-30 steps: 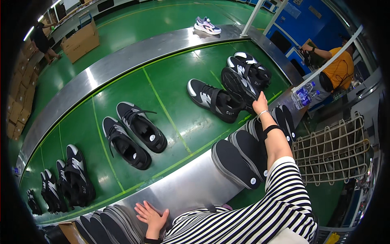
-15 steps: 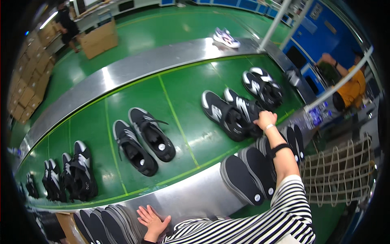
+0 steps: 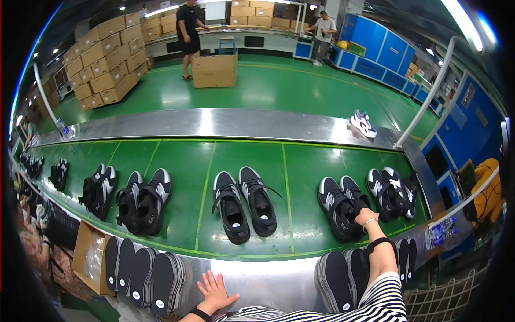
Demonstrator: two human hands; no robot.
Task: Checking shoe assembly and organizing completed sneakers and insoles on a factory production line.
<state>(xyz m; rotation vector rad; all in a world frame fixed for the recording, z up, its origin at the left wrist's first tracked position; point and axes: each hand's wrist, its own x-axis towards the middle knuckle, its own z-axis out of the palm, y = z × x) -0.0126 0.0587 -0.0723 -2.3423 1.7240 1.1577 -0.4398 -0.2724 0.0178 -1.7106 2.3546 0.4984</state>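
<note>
My right hand (image 3: 367,217) is closed at the heel opening of a black-and-silver sneaker (image 3: 351,189), its fingertips partly hidden by the shoe. A matching sneaker (image 3: 333,206) stands close on its left. Palm down with fingers spread, my left hand (image 3: 215,292) rests on the metal ledge (image 3: 252,271) and holds nothing. Straight ahead on the green belt (image 3: 249,150) stands another pair of sneakers (image 3: 230,206), toes pointing away, with white round stickers inside. Stacked black insoles (image 3: 167,282) lie left of my left hand, and more insoles (image 3: 335,282) lie beside my right forearm.
More sneaker pairs (image 3: 145,201) stand along the belt to the left, another pair (image 3: 390,188) to the right. A white sneaker (image 3: 363,124) sits on the far metal rail. An open carton (image 3: 91,257) and water bottles (image 3: 442,232) flank me. Two people stand beyond.
The view has tilted up and turned left, so more of the room shows. My right hand stays at the same sneaker and my left hand still lies spread on the ledge.
</note>
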